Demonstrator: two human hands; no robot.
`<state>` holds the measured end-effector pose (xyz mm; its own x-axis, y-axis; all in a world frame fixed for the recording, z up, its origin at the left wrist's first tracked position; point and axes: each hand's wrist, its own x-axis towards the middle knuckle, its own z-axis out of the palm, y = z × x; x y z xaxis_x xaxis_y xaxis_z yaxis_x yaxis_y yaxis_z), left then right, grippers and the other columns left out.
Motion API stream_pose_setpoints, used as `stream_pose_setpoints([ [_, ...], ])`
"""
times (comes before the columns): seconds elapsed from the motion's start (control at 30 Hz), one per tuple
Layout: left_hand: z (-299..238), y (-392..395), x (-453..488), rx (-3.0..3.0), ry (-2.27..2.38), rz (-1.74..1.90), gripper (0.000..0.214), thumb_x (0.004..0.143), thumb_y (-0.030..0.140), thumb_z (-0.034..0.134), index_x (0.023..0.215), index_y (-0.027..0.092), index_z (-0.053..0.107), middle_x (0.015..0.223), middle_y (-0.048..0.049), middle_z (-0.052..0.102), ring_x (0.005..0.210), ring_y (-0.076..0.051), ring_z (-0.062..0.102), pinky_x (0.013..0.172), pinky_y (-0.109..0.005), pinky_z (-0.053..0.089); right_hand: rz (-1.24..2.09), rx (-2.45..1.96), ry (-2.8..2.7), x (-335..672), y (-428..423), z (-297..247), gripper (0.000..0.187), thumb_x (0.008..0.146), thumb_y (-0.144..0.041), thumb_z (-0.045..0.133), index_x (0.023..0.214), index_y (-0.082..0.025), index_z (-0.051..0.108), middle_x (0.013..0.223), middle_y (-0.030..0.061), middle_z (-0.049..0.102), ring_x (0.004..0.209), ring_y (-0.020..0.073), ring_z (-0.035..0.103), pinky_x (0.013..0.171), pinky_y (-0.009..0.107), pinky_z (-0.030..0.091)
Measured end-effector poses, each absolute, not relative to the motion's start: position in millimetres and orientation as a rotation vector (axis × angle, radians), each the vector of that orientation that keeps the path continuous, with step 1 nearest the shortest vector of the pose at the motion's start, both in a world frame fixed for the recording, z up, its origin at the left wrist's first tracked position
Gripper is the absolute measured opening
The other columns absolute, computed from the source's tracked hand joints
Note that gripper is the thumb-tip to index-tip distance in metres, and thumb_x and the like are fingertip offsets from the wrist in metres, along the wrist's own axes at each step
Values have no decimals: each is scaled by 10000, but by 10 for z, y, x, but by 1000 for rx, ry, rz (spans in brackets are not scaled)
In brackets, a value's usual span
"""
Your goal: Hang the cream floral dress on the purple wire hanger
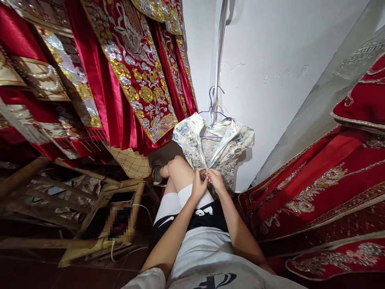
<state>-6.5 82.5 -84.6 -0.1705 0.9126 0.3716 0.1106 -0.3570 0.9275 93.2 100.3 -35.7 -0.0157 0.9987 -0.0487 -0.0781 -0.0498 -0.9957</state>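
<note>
A pale floral blouse (189, 138) with short sleeves hangs on a thin purple hanger (211, 105) in front of me, its neckline spread in a V. At the bottom of that V my left hand (199, 184) pinches the front edge of the blouse. My right hand (214, 180) meets it there, its fingers closed on the same spot of the cloth. The fingertips of both hands almost touch, and any small fastener between them is too small to make out. Below the hands, the blouse's lower part falls partly behind my right forearm.
Red embroidered sequinned garments (144, 86) hang at the left; more red beaded garments (300, 192) fill the right. A white wall (264, 52) stands behind the blouse. At lower left is a bamboo chair (136, 200) with a dark phone-like object and a white cable (113, 253). My crossed legs (180, 176) are below.
</note>
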Motion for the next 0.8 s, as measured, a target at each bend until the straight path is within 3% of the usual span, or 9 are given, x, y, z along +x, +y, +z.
stream_pose_setpoints([
  [0.17,-725,872,-67,1616,1289,1538,51,859,253,506,858,204,520,807,-17,612,792,-183,588,755,-263,436,1304,-1126,-1292,953,990,-133,194,697,-325,597,583,-171,630,478,-28,538,494,113,467,543,244,360],
  [0.27,-649,895,-99,1713,1335,1466,160,889,305,506,766,217,456,714,9,540,703,-166,530,695,-247,387,1270,-1088,-1257,1038,1122,254,192,755,-324,604,645,-172,644,525,-32,552,469,91,414,479,233,306],
  [0.4,-610,847,-85,1914,1439,1243,135,877,227,479,756,228,420,668,22,459,640,-164,450,647,-255,325,1169,-1076,-1139,1091,1461,1036,169,814,-243,636,662,-168,639,537,-26,563,433,63,381,415,206,257],
  [0.6,-495,718,-25,2122,1378,1025,141,856,151,475,747,229,432,717,-8,535,679,-185,494,639,-275,320,1028,-913,-1143,1045,1680,1741,220,892,-184,543,697,-132,631,482,-42,530,368,38,327,376,185,204],
  [0.7,-125,838,-93,2163,1250,1012,87,900,191,499,821,217,524,761,-31,610,706,-195,555,647,-280,362,969,-850,-1272,1047,1601,1665,220,892,-231,560,705,-138,628,475,-39,543,371,45,358,391,179,234],
  [0.8,520,1089,-226,2100,1182,1337,235,976,270,468,1179,195,559,859,-43,661,740,-194,616,698,-280,430,930,-823,-1352,1077,1527,1527,221,868,-266,588,676,-158,609,455,-45,530,379,59,381,418,186,277],
])
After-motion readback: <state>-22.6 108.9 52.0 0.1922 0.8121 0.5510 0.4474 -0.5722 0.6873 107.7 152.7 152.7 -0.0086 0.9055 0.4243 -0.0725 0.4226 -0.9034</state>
